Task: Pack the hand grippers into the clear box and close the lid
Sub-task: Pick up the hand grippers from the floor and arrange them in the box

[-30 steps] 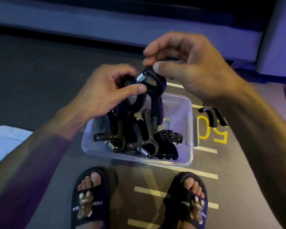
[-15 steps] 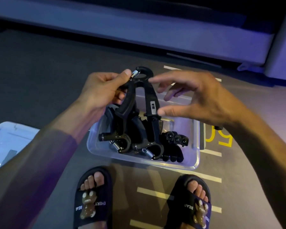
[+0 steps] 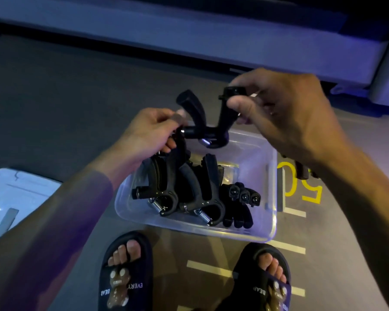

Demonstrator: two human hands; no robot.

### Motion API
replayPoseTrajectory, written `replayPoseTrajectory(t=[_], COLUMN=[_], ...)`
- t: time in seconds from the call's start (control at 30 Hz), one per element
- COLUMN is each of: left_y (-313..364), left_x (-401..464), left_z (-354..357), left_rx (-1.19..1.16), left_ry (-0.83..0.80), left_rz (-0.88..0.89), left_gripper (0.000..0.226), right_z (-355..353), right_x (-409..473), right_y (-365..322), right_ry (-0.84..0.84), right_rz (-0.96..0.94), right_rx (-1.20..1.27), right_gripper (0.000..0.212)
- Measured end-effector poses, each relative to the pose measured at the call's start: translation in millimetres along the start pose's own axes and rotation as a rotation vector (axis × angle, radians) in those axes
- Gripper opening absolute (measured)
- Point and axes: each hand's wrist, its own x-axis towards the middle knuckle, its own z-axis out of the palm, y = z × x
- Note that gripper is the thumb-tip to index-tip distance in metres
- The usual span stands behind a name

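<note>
A clear plastic box (image 3: 271,223) stands on the dark floor between my feet, its lid off. Several black hand grippers (image 3: 190,198) with steel springs lie packed inside it. Above the box's far edge I hold one more black hand gripper (image 3: 200,115), turned with its handles pointing up. My right hand (image 3: 285,113) pinches the top of its right handle. My left hand (image 3: 151,131) grips its left end, close to the knob. One further black gripper (image 3: 302,170) lies on the floor right of the box, partly hidden by my right forearm.
The clear lid (image 3: 11,198) lies flat on the floor at the left. Yellow painted lines and the number 50 (image 3: 301,187) mark the floor to the right. My two feet in black slippers (image 3: 126,272) stand just below the box. A pale raised ledge (image 3: 189,32) runs along the back.
The held gripper has been flipped over, from handles hanging down into the box to handles up. My right hand, open half a second ago, now pinches its right handle.
</note>
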Motion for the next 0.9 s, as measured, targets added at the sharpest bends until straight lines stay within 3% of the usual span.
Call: replayPoseTrajectory(t=[0.1, 0.23, 0.33, 0.53, 0.77, 0.9], left_y=[-4, -2, -4, -9, -23, -27], left_x=[8, 14, 19, 31, 37, 38], left_z=[-6, -6, -2, 9, 24, 28], left_rx=[0.107, 0.353, 0.634, 1.053, 1.203, 1.262], left_ry=[0.022, -0.093, -0.047, -0.01, 0.026, 0.026], left_rz=[0.182, 0.391, 0.492, 0.504, 0.545, 0.554], left_gripper=[0.006, 0.028, 0.029, 0.024, 0.023, 0.021], right_z=[8, 31, 46, 67, 89, 95], right_x=[0, -3, -4, -9, -10, -13], right_y=[19, 41, 54, 65, 82, 80], right_ry=[-0.084, -0.176, -0.2, -0.254, -0.307, -0.27], right_rz=[0.053, 0.089, 0.089, 0.136, 0.231, 0.187], right_rx=[-0.027, -0.106, -0.083, -0.06, -0.079, -0.145], right_gripper=[0.028, 0.028, 0.029, 0.024, 0.023, 0.028])
